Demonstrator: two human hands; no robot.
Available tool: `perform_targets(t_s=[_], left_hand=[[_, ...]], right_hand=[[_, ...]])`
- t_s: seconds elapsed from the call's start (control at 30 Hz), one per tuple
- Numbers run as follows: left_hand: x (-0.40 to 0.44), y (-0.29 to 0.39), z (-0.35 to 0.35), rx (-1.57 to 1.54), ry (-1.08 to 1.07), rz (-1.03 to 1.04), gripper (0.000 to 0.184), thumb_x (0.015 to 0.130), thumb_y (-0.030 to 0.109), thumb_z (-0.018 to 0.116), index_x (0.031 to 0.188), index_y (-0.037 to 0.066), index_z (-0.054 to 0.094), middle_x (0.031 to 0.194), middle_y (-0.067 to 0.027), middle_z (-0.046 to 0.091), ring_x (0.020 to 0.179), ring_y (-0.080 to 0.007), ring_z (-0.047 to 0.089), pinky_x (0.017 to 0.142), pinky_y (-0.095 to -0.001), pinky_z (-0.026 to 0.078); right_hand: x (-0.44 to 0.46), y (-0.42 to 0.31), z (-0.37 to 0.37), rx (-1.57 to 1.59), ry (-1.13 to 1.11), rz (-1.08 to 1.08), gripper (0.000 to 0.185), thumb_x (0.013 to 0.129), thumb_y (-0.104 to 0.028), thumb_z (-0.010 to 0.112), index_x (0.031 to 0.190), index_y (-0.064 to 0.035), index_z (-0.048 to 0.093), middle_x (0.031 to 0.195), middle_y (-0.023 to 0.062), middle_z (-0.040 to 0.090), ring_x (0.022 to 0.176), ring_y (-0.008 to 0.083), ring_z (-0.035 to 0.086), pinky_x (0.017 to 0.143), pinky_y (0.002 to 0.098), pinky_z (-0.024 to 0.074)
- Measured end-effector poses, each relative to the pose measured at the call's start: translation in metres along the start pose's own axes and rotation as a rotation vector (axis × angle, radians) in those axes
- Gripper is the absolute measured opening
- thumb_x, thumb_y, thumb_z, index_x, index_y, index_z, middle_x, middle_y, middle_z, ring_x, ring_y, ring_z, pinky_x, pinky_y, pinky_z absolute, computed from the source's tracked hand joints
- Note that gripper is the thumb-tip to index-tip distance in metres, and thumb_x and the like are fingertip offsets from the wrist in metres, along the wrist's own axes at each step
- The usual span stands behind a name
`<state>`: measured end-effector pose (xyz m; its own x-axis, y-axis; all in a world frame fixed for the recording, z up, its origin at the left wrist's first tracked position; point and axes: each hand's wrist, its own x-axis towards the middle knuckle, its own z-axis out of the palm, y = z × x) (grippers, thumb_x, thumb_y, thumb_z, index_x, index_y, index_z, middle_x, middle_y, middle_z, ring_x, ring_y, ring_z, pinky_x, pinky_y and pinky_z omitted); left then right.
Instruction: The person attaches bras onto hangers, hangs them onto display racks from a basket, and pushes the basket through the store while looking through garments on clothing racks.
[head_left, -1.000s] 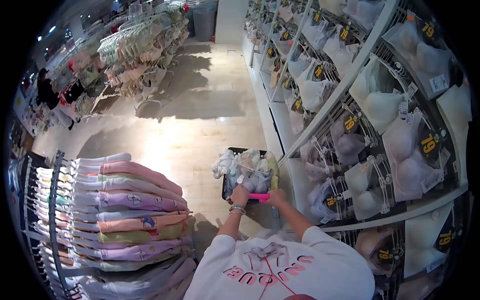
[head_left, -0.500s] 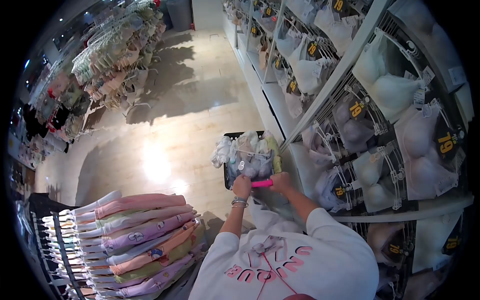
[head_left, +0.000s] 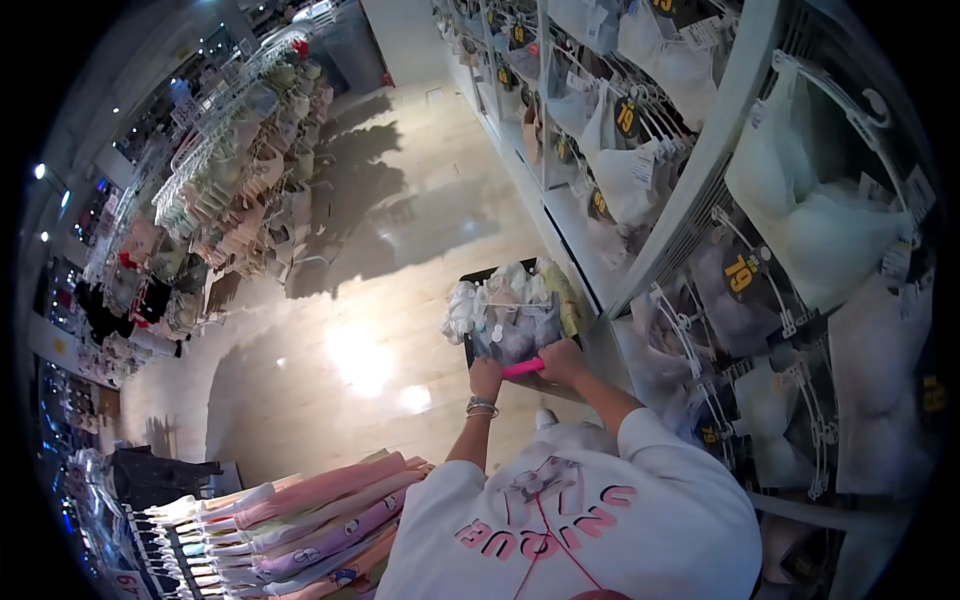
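Note:
My left hand (head_left: pixel 486 377) and my right hand (head_left: pixel 563 362) are both wrapped round a bright pink handle (head_left: pixel 523 369) on the near side of a black basket (head_left: pixel 474 350). The basket is heaped with pale bras on hangers (head_left: pixel 515 310). A yellow-green garment (head_left: pixel 560 290) hangs over its right rim. What supports the basket from below is hidden. A bracelet circles my left wrist.
Racks of bras (head_left: pixel 640 170) with price tags line the right side, close to the basket. A rack of pastel pajamas (head_left: pixel 320 520) stands at the near left, and another garment rack (head_left: pixel 250 170) at the far left. Pale floor (head_left: pixel 300 370) stretches ahead.
I have moved forward with the basket along the aisle. The near-left clothes rack has slipped lower in view, and the right-hand racks have come closer. Both hands keep their hold.

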<state>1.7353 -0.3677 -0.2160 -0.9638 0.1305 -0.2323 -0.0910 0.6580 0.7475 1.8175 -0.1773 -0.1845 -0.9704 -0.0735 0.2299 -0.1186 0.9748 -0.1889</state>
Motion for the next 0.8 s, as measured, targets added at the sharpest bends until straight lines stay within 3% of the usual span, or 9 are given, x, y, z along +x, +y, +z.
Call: perform_targets(t_s=[0.37,0.57,0.67,0.8], left_hand=[[0.087,0.042,0.008,-0.075,0.142,-0.11,0.031,0.079,0.025,0.044,0.079,0.005,0.068,0.08,-0.0208,0.065,0.079,-0.0391,0.062,0.07,-0.0475,0.048],[0.125,0.057,0.002,-0.036,0.068,-0.074,0.032,0.08,0.024,0.042,0.078,0.006,0.068,0.08,-0.0184,0.065,0.076,-0.0378,0.062,0.07,-0.0465,0.048],[0.139,0.059,0.003,-0.029,0.012,-0.084,0.032,0.081,0.026,0.042,0.077,0.007,0.068,0.08,-0.0181,0.065,0.077,-0.0373,0.062,0.07,-0.047,0.047],[0.155,0.068,-0.005,0.047,-0.089,-0.051,0.032,0.083,0.029,0.043,0.079,0.009,0.068,0.081,-0.0158,0.066,0.078,-0.035,0.063,0.07,-0.0455,0.047]], right_hand=[[0.096,0.048,-0.003,0.107,0.078,-0.053,0.024,0.065,-0.032,0.064,0.057,-0.0111,0.056,0.055,0.0098,0.056,0.053,0.029,0.059,0.052,0.0429,0.0454],[0.135,0.072,0.018,0.079,0.089,-0.092,0.035,0.068,-0.042,0.066,0.057,-0.011,0.056,0.056,0.0081,0.057,0.051,0.0269,0.058,0.052,0.0404,0.045],[0.148,0.078,0.021,0.078,0.092,-0.085,0.023,0.067,-0.03,0.066,0.058,-0.011,0.055,0.055,0.0073,0.056,0.052,0.0266,0.057,0.052,0.04,0.0448],[0.166,0.082,0.02,0.089,0.036,-0.05,0.018,0.067,-0.025,0.066,0.061,-0.0107,0.056,0.057,0.0075,0.056,0.054,0.0264,0.058,0.053,0.0395,0.0445]])
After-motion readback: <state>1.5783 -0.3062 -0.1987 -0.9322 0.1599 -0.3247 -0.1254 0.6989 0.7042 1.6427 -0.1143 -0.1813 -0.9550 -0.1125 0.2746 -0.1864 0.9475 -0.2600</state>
